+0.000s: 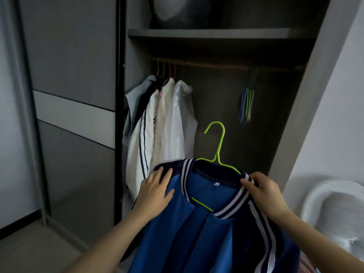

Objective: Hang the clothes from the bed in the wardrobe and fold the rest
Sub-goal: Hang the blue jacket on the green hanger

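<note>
A blue jacket (199, 239) with a navy-and-white striped collar hangs on a lime green hanger (218, 146), held up in front of the open wardrobe. My left hand (156, 189) lies flat with straight fingers on the jacket's left shoulder. My right hand (263, 191) pinches the striped collar at the right shoulder. The hanger's hook points up and left, below the wooden rail (226, 65).
Several pale garments (165, 123) hang at the rail's left end. A bunch of bare coloured hangers (248, 101) hangs at the right. A shelf (216, 33) sits above the rail. A sliding door (72, 107) stands at left, a white rounded object (332, 205) at lower right.
</note>
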A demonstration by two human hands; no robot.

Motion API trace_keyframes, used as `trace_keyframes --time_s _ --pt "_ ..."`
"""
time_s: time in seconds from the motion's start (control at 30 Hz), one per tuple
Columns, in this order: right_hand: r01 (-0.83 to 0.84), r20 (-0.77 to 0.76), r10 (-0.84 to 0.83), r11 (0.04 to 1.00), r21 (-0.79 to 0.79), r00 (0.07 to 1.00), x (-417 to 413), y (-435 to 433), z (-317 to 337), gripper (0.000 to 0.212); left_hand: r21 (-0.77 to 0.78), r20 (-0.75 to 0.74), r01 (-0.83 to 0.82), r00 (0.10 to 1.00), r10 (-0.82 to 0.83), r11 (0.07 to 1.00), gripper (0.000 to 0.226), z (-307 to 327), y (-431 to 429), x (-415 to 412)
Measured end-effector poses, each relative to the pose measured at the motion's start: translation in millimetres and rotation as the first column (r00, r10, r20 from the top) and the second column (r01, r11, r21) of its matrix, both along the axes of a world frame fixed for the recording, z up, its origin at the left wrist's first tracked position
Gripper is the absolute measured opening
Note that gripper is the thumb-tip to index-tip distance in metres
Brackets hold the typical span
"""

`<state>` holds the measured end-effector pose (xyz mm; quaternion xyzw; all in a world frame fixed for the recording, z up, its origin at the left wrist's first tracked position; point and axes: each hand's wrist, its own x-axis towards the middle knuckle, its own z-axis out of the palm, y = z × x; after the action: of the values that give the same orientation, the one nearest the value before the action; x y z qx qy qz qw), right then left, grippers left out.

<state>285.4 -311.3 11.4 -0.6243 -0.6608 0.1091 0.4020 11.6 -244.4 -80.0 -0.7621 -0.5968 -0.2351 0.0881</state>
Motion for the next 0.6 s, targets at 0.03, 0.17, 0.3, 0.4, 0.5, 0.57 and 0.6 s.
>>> trace_keyframes --time_s 0.03,0.17,0.3,0.4,0.5,0.57,0.6 --pt "0.024 -0.028 -0.024 1.0 -0.012 0.999 2.6 7.0 1.7 0.022 -0.006 0.001 -0.005 1.0 0.005 1.0 0.064 -1.8 6.4 -3.4" --pt "0.145 -0.297 -0.165 0.985 -0.088 0.94 17.0 40.7 14.5 0.027 0.023 -0.013 0.0 1.0 0.0 1.0 0.063 8.5 51.1 -18.5" --pt "0.091 -0.575 -0.252 0.952 -0.293 0.778 13.1 70.4 32.8 0.022 0.042 0.007 0.012 1.0 -0.013 0.999 0.063 35.9 107.6 -23.1" --pt "0.011 -0.64 -0.255 0.933 -0.36 0.725 -8.7 99.0 45.0 0.015 0.118 0.021 0.015 1.0 -0.018 0.993 0.062 63.6 157.7 -16.8" --pt "-0.006 -0.677 -0.204 0.955 -0.295 0.707 -29.6 133.8 59.3 0.02 0.189 0.061 0.002 0.998 -0.013 0.982 0.061 95.7 206.3 -11.3" --pt "-0.003 -0.688 -0.18 0.967 -0.256 0.703 -39.3 157.8 68.8 0.019 0.232 0.081 -0.009 0.997 -0.01 0.973 0.061 115.2 235.1 -13.6" --pt "0.002 -0.698 -0.168 0.973 -0.232 0.696 -42.5 167.9 72.8 0.018 0.256 0.094 -0.022 0.996 -0.003 0.966 0.061 122.0 246.3 -16.1"
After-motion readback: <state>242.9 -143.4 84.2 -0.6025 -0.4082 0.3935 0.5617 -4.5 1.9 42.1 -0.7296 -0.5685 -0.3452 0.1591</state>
